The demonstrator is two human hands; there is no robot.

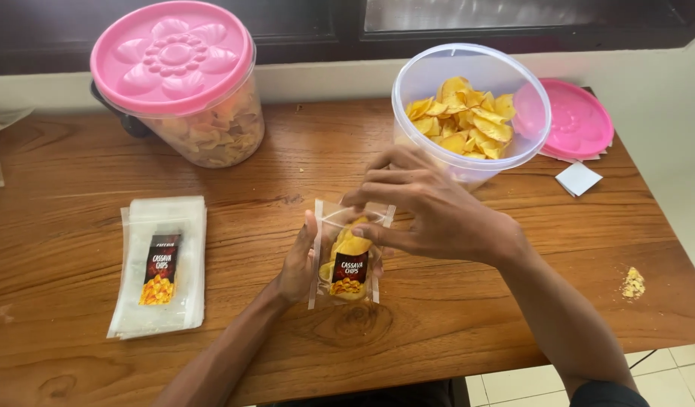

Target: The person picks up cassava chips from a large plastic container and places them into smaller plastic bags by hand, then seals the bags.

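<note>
Pouch: a small clear plastic pouch (349,260) with a dark label, part filled with yellow chips, is held upright just above the desk (453,316) at the centre of the view.
Left hand: the left hand (298,264) grips the pouch from its 9 o'clock side, thumb lying up along the left edge, the other fingers hidden behind the pouch.
Right hand: the right hand (430,211) comes in from 3 o'clock and covers the mouth of the pouch at its 12 o'clock end.
Right fingers: the fingers (377,181) are bent and drawn together over the opening, thumb and forefinger pinching the top edge; whether a chip sits between them cannot be told.
Open tub: a clear round tub (472,113) without lid stands at 1 o'clock from the pouch, just behind the right hand, holding yellow chips (464,120).
Loose lid: a pink round lid (577,120) lies flat at 3 o'clock of the open tub, partly behind it.
Closed tub: a second clear tub (211,128) with a pink flower-patterned lid (172,56) stands at 11 o'clock from the pouch, well apart, filled with paler chips.
Spare pouches: a flat stack of empty labelled pouches (160,267) lies at 9 o'clock, apart from the left arm.
Paper: a small white folded slip (578,179) lies below the loose lid.
Crumbs: a small heap of crumbs (632,283) lies at 3 o'clock near the desk's right edge.
</note>
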